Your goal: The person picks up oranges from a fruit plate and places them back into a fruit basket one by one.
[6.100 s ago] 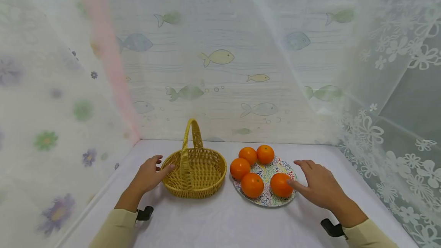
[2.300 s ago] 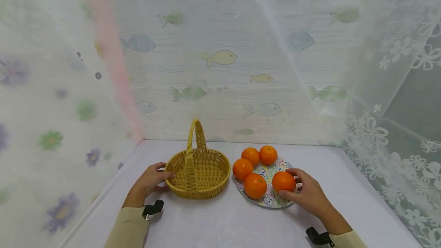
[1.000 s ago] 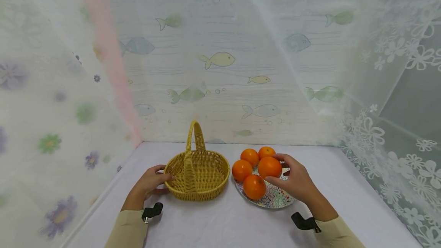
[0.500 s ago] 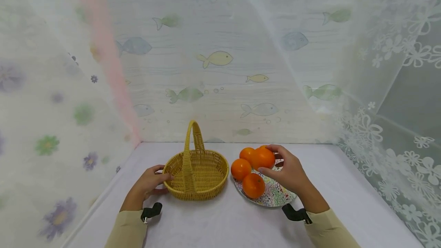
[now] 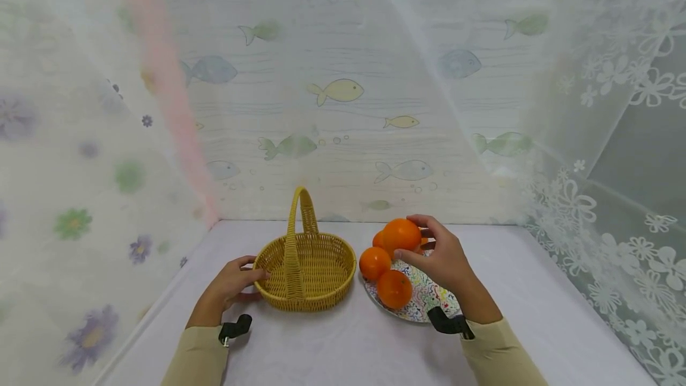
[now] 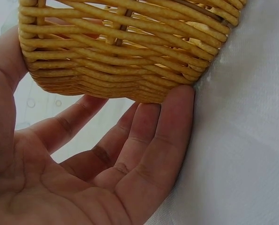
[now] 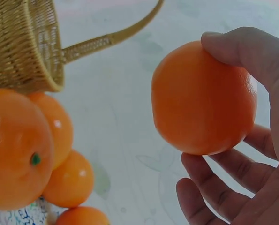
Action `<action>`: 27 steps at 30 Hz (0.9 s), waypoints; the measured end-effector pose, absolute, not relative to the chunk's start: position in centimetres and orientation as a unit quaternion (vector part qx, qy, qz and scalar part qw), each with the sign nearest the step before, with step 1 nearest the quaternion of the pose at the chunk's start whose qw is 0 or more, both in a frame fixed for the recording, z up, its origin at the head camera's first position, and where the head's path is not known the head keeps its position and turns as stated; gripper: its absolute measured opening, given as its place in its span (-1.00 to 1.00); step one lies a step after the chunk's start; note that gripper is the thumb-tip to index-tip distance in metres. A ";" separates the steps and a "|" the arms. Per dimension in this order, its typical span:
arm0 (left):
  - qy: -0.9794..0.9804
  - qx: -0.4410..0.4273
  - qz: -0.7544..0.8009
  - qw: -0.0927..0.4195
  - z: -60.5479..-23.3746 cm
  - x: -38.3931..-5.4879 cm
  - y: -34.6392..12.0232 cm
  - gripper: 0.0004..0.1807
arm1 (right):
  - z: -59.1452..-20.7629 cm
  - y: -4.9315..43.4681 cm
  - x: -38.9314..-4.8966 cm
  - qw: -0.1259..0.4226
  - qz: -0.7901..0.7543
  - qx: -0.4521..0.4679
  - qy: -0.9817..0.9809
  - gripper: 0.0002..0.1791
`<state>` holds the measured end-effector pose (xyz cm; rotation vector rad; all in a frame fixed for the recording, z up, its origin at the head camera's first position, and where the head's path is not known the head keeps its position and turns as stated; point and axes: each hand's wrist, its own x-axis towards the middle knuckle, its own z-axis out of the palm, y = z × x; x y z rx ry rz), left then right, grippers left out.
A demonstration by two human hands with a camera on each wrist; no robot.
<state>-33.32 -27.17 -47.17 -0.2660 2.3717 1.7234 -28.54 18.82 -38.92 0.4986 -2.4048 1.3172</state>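
Note:
My right hand (image 5: pixel 446 258) holds an orange (image 5: pixel 402 236) between thumb and fingers, raised above the patterned plate (image 5: pixel 431 293). In the right wrist view, the thumb (image 7: pixel 230 46) presses one side of the held orange (image 7: pixel 202 101) and fingertips meet the opposite side. Several other oranges rest on the plate; one at the front (image 5: pixel 395 289) shows fully, while the back ones are partly hidden behind the held one. My left hand (image 5: pixel 231 285) grips the left rim of a yellow wicker basket (image 5: pixel 324 267), thumb over the rim. Its fingers (image 6: pixel 174 126) curl under the woven side (image 6: pixel 116 70).
The basket's tall arched handle (image 5: pixel 292 243) rises over its middle. A white cloth (image 5: pixel 332 350) covers the table, with a fish-print curtain (image 5: pixel 343 136) behind. Sheer floral curtains (image 5: pixel 573 207) hang at both sides.
My left hand has moved onto the basket rim and taken hold. My right hand has gripped the orange from the plate's right side, lifted it and carried it left over the back oranges.

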 end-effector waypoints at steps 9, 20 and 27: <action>0.800 -0.084 0.585 0.098 -47.4 -33.4 -27.4 -0.14 | -37.9 17.4 -28.7 0.143 0.513 0.167 -0.830 -0.21; 0.801 -0.087 0.585 0.093 -47.5 -33.4 -27.3 -0.13 | -38.4 16.0 -28.7 0.130 0.538 0.168 -0.816 -0.22; 0.802 -0.083 0.583 0.095 -47.5 -33.2 -27.3 -0.12 | -39.2 15.3 -29.0 0.125 0.540 0.169 -0.815 -0.20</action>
